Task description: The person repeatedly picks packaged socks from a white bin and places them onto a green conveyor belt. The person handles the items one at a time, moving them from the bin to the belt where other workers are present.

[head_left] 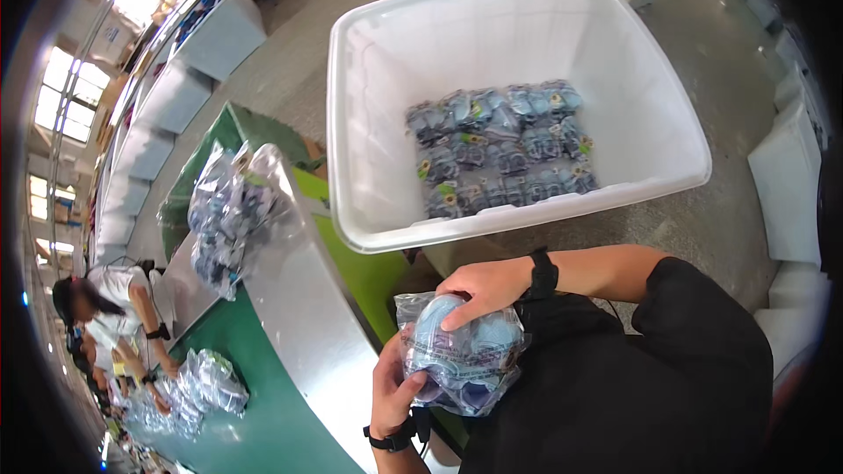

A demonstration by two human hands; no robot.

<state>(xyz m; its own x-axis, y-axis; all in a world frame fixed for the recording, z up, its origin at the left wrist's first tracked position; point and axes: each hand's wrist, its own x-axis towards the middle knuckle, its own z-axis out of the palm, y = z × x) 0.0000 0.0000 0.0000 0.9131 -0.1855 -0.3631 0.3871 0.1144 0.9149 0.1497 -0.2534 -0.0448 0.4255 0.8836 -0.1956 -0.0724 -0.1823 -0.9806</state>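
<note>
A clear plastic bag (465,355) with what looks like a pair of light blue and purple shoes sits in front of my body. My left hand (392,384) grips its left side, thumb on the front. From above, my right hand (486,288) holds the top of the bag, with thumb and fingers bent over the light blue part. Just beyond my hands stands a large white plastic bin (518,230). Rows of similar bagged shoes (505,154) lie on its bottom.
On my left runs a metal-edged table (299,307) with a green belt (255,386). A heap of bagged shoes (228,219) lies at its far end. Co-workers (123,307) handle more bags (198,386) there. Other white bins (219,31) line the floor.
</note>
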